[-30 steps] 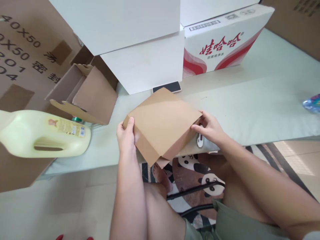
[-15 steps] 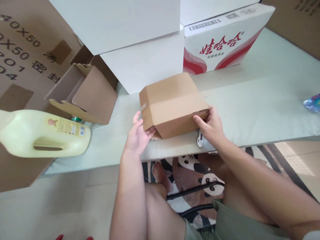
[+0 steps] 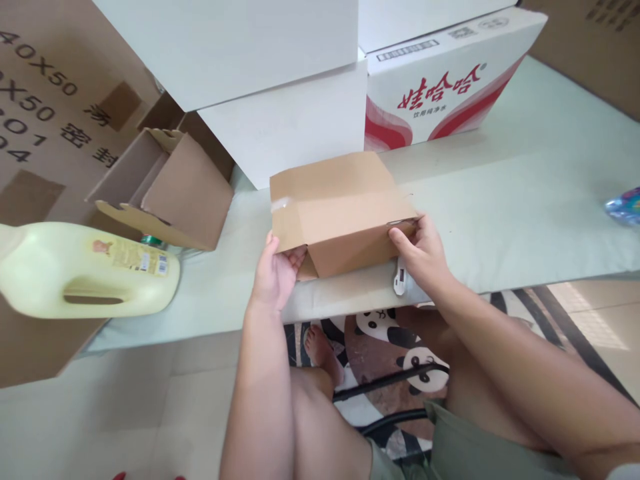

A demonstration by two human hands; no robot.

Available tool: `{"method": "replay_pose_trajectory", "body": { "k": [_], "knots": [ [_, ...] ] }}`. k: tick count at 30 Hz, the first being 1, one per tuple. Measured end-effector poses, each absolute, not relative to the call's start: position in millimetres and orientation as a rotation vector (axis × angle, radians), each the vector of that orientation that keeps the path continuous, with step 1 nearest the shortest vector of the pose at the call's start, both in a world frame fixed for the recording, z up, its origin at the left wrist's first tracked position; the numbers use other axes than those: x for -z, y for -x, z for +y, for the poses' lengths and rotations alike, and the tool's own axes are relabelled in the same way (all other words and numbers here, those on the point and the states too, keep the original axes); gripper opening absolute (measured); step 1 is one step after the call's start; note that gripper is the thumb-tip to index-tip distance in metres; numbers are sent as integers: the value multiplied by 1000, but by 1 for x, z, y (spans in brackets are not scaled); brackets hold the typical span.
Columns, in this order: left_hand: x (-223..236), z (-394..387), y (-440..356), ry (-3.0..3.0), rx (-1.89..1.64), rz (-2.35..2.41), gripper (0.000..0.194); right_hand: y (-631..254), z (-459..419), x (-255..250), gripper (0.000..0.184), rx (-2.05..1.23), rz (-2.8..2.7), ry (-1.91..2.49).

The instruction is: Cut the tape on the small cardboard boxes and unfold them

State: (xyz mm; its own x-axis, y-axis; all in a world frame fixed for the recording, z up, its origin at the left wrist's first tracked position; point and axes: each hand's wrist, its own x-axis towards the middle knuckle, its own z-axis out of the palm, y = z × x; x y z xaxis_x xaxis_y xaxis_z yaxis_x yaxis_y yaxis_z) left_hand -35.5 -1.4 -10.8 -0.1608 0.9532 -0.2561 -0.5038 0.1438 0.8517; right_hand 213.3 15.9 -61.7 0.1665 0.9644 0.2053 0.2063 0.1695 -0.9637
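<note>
A small brown cardboard box (image 3: 340,207) rests on the pale green table (image 3: 525,200) near its front edge, with a strip of clear tape on its left corner. My left hand (image 3: 276,275) grips the box's lower left corner, fingers curled under a side flap. My right hand (image 3: 421,255) holds the lower right corner, thumb on top and fingers wrapped round the edge. Both hands are closed on the box.
An open brown carton (image 3: 167,190) lies to the left, beside a pale yellow jug (image 3: 85,270). Stacked white boxes (image 3: 280,127) and a red-and-white printed carton (image 3: 440,87) stand behind. A large brown carton (image 3: 45,120) fills the left. A colourful wrapper (image 3: 625,203) sits far right.
The flat folded cardboard has been turned and set down on the table as a box shape. My left hand has moved from its left edge to the lower left corner flap.
</note>
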Motion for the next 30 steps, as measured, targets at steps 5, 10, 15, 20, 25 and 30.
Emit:
{"method": "replay_pose_trajectory", "body": {
  "k": [5,10,15,20,25,30],
  "knots": [
    [17,0,37,-692,-1495,1174,40,-213,16,60,32,-824,-1279,1267],
    [13,-3,39,-858,-1476,1363,25,-213,15,59,35,-832,-1292,1291],
    [12,-3,41,-825,-1519,1461,20,-215,12,58,27,-798,-1354,1275],
    [16,2,44,-715,-1627,1375,14,-215,11,54,23,-798,-1335,1300],
    [16,4,45,-718,-1628,1400,14,-215,12,55,26,-824,-1311,1291],
    [16,3,45,-734,-1627,1402,14,-215,11,57,24,-824,-1310,1299]
  ]
}}
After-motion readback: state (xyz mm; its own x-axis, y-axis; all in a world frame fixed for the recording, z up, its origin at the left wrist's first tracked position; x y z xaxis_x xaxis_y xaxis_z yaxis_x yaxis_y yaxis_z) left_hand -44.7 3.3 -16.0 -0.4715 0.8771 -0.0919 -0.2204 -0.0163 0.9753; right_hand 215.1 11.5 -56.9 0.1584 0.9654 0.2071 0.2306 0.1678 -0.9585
